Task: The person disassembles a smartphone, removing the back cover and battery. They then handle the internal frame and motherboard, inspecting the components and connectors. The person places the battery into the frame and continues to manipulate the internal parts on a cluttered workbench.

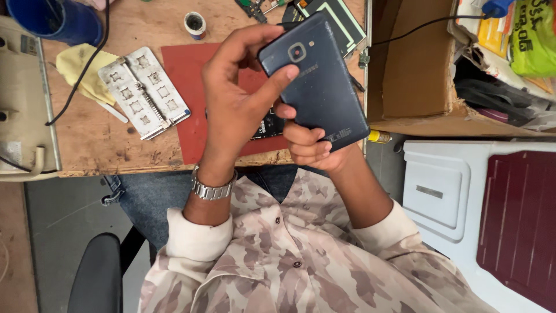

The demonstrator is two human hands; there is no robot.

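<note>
A dark blue phone (321, 87) is held up over the wooden table (104, 145), with its back side and small round camera turned to the viewer. It is tilted, with the camera end up and to the left.

The left hand (234, 101) is wrapped around the phone's top end. Its fingers are curled over the far edge, and the thumb (278, 81) is pressed flat on the back, just under the camera. A silver watch (213, 188) is worn on this wrist.

The right hand (310, 148) is closed on the phone's lower end from below. Its fingers are bent in tight, and the bottom left corner is gripped by them.

Under the hands, a red mat (185, 98) is laid on the table. A dark flat part (267, 124) is seen on the mat, mostly hidden by the hands, so what it is cannot be told. Beside the mat, a grey metal holder plate (143, 91) is laid, and a yellow cloth (81, 69) is found next to it, partly under it. A small roll of tape (195, 24) is stood near the table's far edge. A blue cup (58, 20) is seen at the top left corner. A cardboard box (411, 69) is placed to the right of the table
</note>
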